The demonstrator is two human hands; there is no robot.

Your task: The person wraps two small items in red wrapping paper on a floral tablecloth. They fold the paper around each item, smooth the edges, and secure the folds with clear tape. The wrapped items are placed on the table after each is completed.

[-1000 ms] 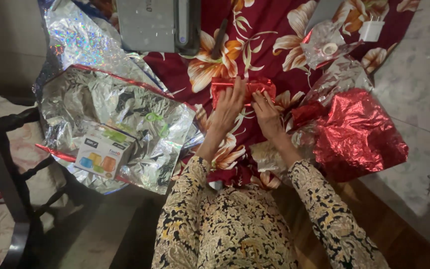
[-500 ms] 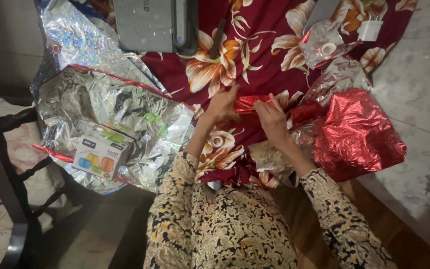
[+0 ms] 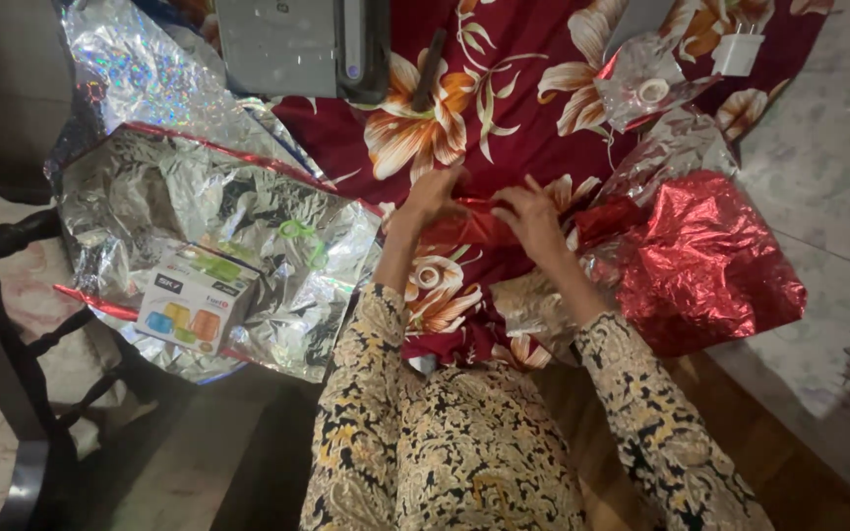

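Red foil wraps the small parcel (image 3: 471,224) that is gripped at mid-table on the maroon flowered cloth (image 3: 504,108), with the left hand (image 3: 432,195) closed on its left end and the right hand (image 3: 531,214) closed on its right end. A tape roll (image 3: 429,275) is seen at six o'clock from the parcel, just below it. Crumpled red foil (image 3: 705,261) is spread at three o'clock, and a small printed box (image 3: 187,300) is laid on silver foil (image 3: 199,211) at eight o'clock.

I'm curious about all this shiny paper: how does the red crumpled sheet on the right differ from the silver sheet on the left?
The red sheet is bunched into a puffy heap; the silver sheet lies spread out, only creased. The silver sheet carries a small printed box; nothing rests on the red one. The red sheet lies beside the right hand; the silver one beyond the left hand. Both are glossy, wrinkled foil.
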